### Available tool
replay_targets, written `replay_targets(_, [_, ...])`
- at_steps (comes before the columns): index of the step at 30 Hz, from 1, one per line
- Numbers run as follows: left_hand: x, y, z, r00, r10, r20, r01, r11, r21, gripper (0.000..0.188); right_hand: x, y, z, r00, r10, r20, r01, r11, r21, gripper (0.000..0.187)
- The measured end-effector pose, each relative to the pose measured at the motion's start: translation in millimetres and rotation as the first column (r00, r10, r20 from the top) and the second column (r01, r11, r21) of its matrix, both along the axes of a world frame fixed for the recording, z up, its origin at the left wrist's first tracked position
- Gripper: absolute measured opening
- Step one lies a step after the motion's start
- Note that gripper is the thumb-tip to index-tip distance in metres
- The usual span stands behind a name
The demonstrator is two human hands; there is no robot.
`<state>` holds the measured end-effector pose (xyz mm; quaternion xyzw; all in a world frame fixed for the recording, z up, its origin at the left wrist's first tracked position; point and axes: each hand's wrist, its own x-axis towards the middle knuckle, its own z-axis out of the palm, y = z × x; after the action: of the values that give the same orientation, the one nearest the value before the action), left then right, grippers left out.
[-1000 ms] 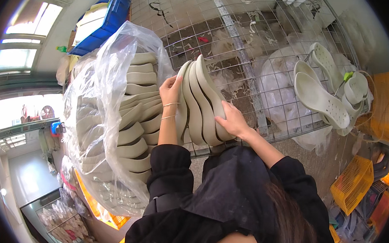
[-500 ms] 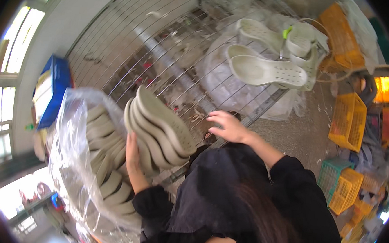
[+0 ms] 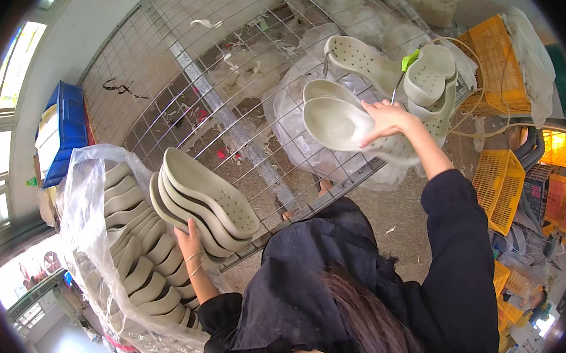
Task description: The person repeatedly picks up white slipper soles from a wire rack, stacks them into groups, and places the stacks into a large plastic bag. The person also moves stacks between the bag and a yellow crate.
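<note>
At the near left of the wire mesh rack, my left hand is closed on the edge of a stack of pale grey-green shoe soles. Its thumb shows in front; the other fingers are mostly hidden. My right hand reaches across the narrow middle of another sole, thumb and fingers on opposite sides. A second sole lies partly under that one. Beyond them rest a perforated sole and a small stack of soles. Between these stands a thin metal tool with a green handle.
A clear plastic bag packed with soles stands left of the rack. Behind it is a blue bin. Yellow crates line the right side, and a thin hose curves past the rack's right end. Plastic sheeting and scraps lie beneath the mesh.
My right hand has moved from the rack's near edge up and right onto a sole. The stack at my left hand has shifted slightly left and tilted flatter.
</note>
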<state>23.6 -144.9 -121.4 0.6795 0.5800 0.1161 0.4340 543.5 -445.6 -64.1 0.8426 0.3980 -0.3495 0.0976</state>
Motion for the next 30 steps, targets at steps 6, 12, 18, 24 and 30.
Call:
replay_targets(6, [9,-13,-6,0.995,0.086,-0.042,-0.079,0.986,0.147,0.065,1,-3,-30,0.962,-0.177,-0.207,0.194,0.979,0.064,0.091])
replay_targets(12, [6,-9,-11,0.996,0.083,0.007,-0.084,0.988,0.133,0.065,-48,45,-62,0.561,-0.333,-0.758,0.607,0.788,0.103,0.051])
replay_targets(18, [3,-5,-16,0.988,0.107,-0.110,-0.094,0.988,0.121,0.063,-57,158,-80,0.616,-0.232,-0.752,0.685,0.630,0.367,0.046])
replay_targets(24, [5,-13,-12,0.967,0.116,-0.225,-0.066,0.973,0.221,0.068,128,48,-13,0.869,-0.490,0.064,0.207,0.478,0.854,0.032])
replay_targets(30, [38,-29,10,0.964,0.099,-0.247,-0.047,0.977,0.208,0.079,291,-25,-47,0.968,0.066,0.240,-0.063,0.998,-0.018,0.026])
